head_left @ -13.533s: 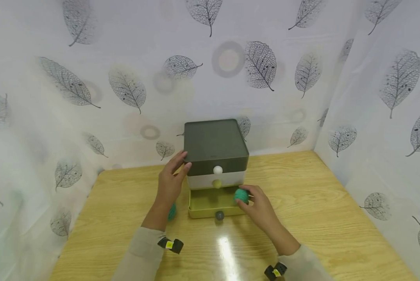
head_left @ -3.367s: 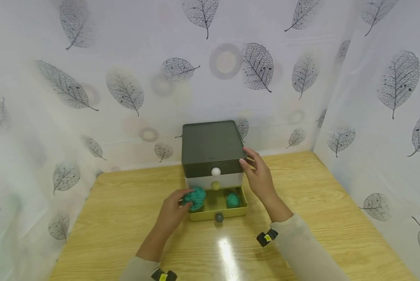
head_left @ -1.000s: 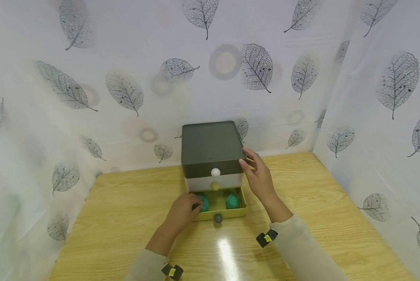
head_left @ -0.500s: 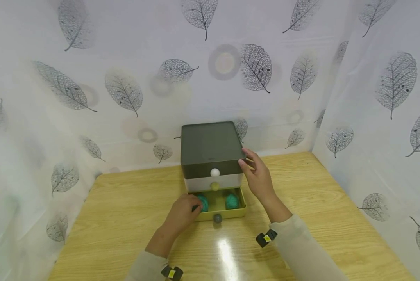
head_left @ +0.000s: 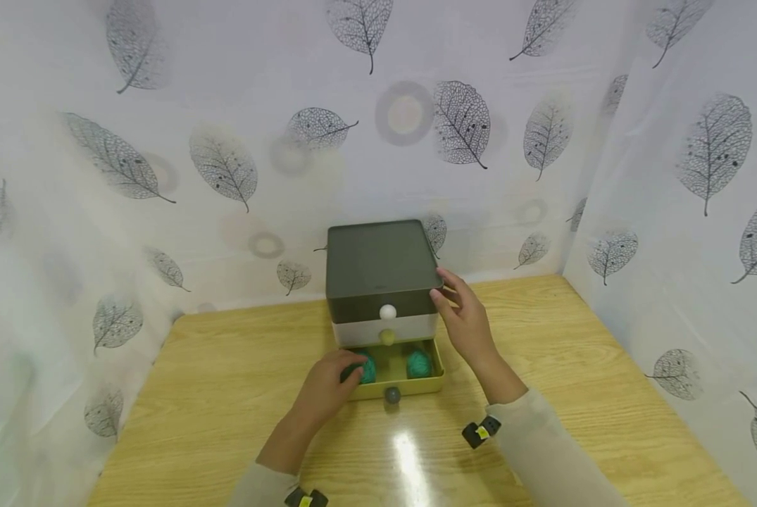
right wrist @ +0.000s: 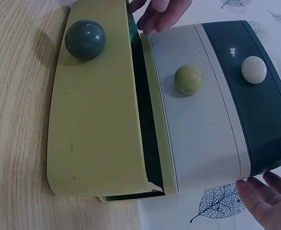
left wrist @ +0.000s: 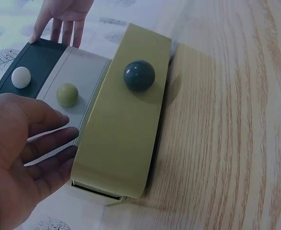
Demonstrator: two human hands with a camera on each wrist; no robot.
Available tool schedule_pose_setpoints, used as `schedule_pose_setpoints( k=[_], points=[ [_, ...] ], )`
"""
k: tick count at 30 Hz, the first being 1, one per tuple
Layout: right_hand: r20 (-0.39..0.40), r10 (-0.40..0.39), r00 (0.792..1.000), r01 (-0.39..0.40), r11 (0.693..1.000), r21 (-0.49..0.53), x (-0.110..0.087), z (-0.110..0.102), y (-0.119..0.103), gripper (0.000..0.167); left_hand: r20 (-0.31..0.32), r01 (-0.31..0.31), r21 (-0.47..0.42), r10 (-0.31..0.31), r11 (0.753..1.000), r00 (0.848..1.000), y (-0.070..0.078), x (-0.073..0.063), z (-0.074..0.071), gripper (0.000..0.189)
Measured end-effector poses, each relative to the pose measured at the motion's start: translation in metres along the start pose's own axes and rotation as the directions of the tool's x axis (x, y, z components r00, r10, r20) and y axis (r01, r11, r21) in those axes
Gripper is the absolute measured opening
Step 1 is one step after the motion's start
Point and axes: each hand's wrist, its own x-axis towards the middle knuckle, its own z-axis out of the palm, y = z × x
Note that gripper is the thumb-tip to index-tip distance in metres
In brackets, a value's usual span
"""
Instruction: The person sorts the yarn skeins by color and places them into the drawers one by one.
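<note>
A small three-tier drawer box (head_left: 381,257) stands at the back of the table, its yellow-green bottom drawer (head_left: 416,386) pulled out. Inside lie two green yarn balls, the left yarn ball (head_left: 370,370) partly behind my fingers and the right yarn ball (head_left: 419,364) in plain sight. My left hand (head_left: 324,387) hovers at the drawer's left end beside its ball, fingers loosely bent and apart; the left wrist view shows nothing in its grasp. With fingertips and thumb, my right hand (head_left: 470,324) touches the right side of the dark top tier.
White, olive and grey round knobs mark the tiers; the grey knob (head_left: 392,395) juts forward from the open drawer. Behind the box hangs a leaf-patterned curtain (head_left: 258,105). The wooden table (head_left: 213,394) extends to both sides and in front.
Earlier the right hand held one ball over the drawer; later the left held the other. Both balls now lie inside. Over the last half second, the left fingers have loosened and spread slightly.
</note>
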Motion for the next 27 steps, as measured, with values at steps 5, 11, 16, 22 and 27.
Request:
schedule_pose_setpoints(
  k=[5,11,16,22,27],
  points=[
    [0.007,0.017,1.0,-0.017,1.0,0.002,0.002,0.003,0.024,0.06,-0.071,0.013,-0.047,-0.016,0.999,0.997,0.0,-0.005,-0.003,0.024],
    [0.029,0.091,0.995,-0.091,0.996,0.013,-0.008,0.005,0.048,0.071,-0.145,0.085,-0.186,-0.113,0.979,0.983,-0.003,-0.012,-0.009,0.037],
    [0.072,0.135,0.988,-0.136,0.991,0.014,-0.026,0.003,0.051,0.068,-0.152,0.141,-0.302,-0.194,0.943,0.969,-0.008,-0.02,-0.013,0.046],
    [0.199,0.229,0.953,-0.23,0.973,-0.02,-0.049,-0.003,0.061,0.068,-0.077,0.245,-0.411,-0.301,0.878,0.95,-0.015,-0.032,-0.011,0.053],
    [0.273,0.281,0.92,-0.28,0.959,-0.043,-0.068,-0.007,0.069,0.067,-0.015,0.33,-0.405,-0.367,0.853,0.93,-0.014,-0.041,-0.01,0.052]
  ],
)
